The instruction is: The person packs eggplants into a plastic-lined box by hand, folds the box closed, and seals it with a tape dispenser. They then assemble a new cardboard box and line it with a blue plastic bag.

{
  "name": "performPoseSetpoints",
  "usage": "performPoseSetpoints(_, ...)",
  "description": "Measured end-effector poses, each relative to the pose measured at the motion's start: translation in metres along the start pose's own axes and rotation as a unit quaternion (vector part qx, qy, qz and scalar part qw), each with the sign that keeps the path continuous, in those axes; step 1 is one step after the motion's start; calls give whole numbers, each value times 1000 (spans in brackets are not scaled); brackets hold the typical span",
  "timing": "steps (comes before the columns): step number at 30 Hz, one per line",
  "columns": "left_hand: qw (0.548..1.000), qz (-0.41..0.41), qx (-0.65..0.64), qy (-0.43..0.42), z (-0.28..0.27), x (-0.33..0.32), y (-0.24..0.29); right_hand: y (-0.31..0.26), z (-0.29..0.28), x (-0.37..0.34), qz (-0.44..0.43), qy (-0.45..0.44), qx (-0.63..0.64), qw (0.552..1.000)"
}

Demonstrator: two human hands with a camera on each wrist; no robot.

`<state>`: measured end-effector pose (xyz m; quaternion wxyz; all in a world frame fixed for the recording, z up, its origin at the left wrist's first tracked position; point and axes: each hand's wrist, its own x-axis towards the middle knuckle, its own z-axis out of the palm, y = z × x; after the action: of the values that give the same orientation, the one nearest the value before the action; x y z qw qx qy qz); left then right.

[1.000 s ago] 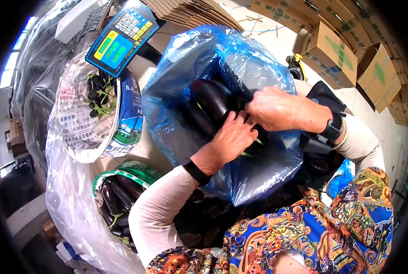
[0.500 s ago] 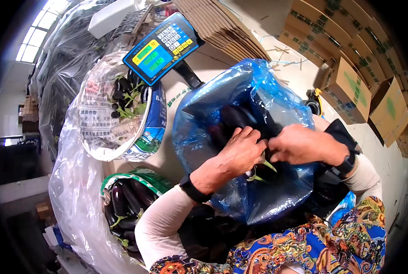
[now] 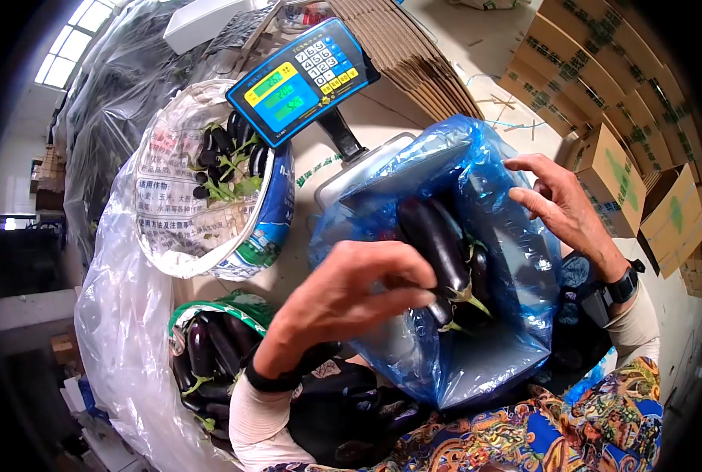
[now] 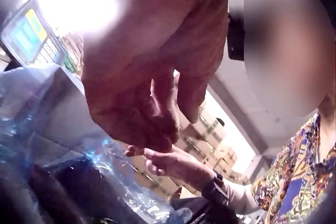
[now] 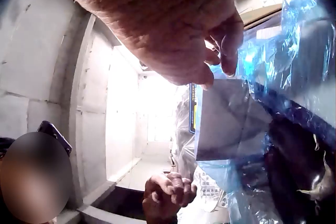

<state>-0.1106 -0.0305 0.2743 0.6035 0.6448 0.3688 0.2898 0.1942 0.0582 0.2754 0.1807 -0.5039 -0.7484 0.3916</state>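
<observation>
Several dark purple eggplants [image 3: 437, 240] with green stems lie inside a blue plastic bag [image 3: 496, 366], which stands wide open on the scale. My left hand [image 3: 347, 295] hovers over the bag's near left side, fingers loosely bent and nothing between them. Over the right rim is my right hand [image 3: 563, 208], its thumb and fingers spread apart and holding nothing. In the right wrist view that hand [image 5: 173, 29] overlaps the edge of the blue film, with the eggplants [image 5: 294, 166] below it.
The scale's display [image 3: 300, 86] rises behind the bag. On the left stand a white woven sack [image 3: 178, 212] and a green-rimmed bag [image 3: 245, 303], both holding eggplants. Flattened cardboard [image 3: 414, 59] lies at the back; cartons [image 3: 602, 177] are stacked right.
Both hands have come off the eggplants and moved apart, the left one leftward, the right one up over the right rim. The head view has shifted, and more of the scale shows.
</observation>
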Motion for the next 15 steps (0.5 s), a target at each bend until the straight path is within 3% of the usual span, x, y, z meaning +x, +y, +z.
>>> performPoseSetpoints(4,969,-85,-162,163,-20,-37,-9,-1,0,3,30,45,49,997)
performPoseSetpoints(6,959,-48,-127,249,-32,-44,-29,-8,-3,6,59,61,47,995)
performPoseSetpoints(8,942,-68,-34,325,-44,-45,-52,-8,-3,13,65,74,38,994)
performPoseSetpoints(12,942,-122,18,311,-59,-48,-101,0,2,36,76,50,6,996)
performPoseSetpoints(13,951,-149,27,268,-61,-46,-112,5,4,41,81,33,4,996)
performPoseSetpoints(15,962,-159,-28,219,-59,-40,-130,24,8,59,59,-52,39,996)
